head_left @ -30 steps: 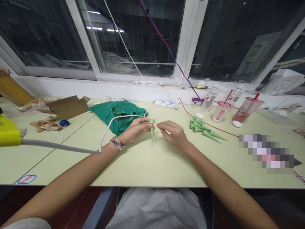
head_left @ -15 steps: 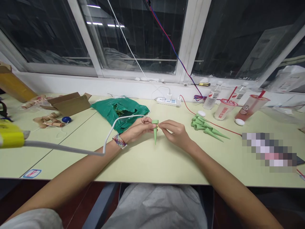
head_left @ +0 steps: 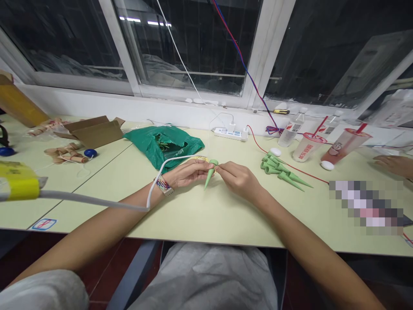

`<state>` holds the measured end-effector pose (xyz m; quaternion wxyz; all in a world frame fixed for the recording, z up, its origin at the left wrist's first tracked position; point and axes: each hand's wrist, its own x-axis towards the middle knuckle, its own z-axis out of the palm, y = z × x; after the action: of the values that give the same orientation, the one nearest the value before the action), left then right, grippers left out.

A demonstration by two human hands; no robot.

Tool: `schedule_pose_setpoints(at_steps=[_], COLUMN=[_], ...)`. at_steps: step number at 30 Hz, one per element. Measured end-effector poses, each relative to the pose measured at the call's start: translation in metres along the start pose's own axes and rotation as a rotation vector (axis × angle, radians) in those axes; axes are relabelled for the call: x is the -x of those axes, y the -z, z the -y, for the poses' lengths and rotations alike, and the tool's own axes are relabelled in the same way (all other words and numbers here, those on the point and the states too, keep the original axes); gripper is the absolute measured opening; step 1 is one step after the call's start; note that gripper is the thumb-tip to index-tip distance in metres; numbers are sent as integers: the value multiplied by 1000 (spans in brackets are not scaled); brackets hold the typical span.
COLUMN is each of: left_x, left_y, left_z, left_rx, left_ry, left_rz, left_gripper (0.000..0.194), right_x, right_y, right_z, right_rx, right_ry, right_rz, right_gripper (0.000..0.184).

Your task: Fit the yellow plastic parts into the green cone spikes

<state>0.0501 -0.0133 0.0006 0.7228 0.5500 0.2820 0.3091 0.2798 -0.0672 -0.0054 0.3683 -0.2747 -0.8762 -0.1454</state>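
Observation:
A green plastic spike (head_left: pixel 210 175) hangs tilted from my fingertips, its point down-left and clear of the table. My left hand (head_left: pixel 189 173) and my right hand (head_left: pixel 236 179) both pinch its wide top end, which they partly hide. A white cable (head_left: pixel 167 160) lies across my left wrist, which wears a beaded bracelet (head_left: pixel 164 186). The cable runs to a yellow corded tool (head_left: pixel 21 187) at the left edge. To the right of my right hand lies a heap of several matching green spikes (head_left: pixel 280 171).
A green plastic bag (head_left: pixel 163 146) and a cardboard box (head_left: pixel 95 132) stand beyond my hands. At the back are a power strip (head_left: pixel 230 134), plastic cups (head_left: pixel 343 148) and bottles. A co-worker's hand (head_left: pixel 389 165) rests at the far right. A pixelated patch (head_left: pixel 366 207) covers the right.
The spike has swung from hanging nearly straight down to tilting with its point to the left. My hands stay together on its top, and the whole view has shifted slightly.

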Motion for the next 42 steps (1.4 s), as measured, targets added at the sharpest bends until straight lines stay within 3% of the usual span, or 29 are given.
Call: schedule_pose_setpoints(at_steps=[5,9,12,15,18,32,42], left_x=[2,2,-1,-5,-7,-6,-11], left_y=[-6,-9,-4,2,5,8,13], left_z=[-12,-22,-24,-24,-23,-13,-9], left_rx=[-61,-39,21,57,78,-17,18], left_ry=[-81,-199,-278,-299,-296,-289,-289], left_rz=[-1,-167,-311,-366,-363,-264,-317], left_gripper=[20,26,30,35,36,42,44], right_x=[-5,-7,-4,-2,-4,-2,-9], right_y=[2,-8,-24,-40,-47,-41,-54], right_z=[1,7,8,6,5,6,10], right_rx=[-108,-209,-176,-80,-33,-46,9], right_ry=[-75,-319,-467,-457,-423,-471,-499], right_rz=[-85,-197,-61,129,196,258,256], right_gripper=[28,29,20,14,15,15,14])
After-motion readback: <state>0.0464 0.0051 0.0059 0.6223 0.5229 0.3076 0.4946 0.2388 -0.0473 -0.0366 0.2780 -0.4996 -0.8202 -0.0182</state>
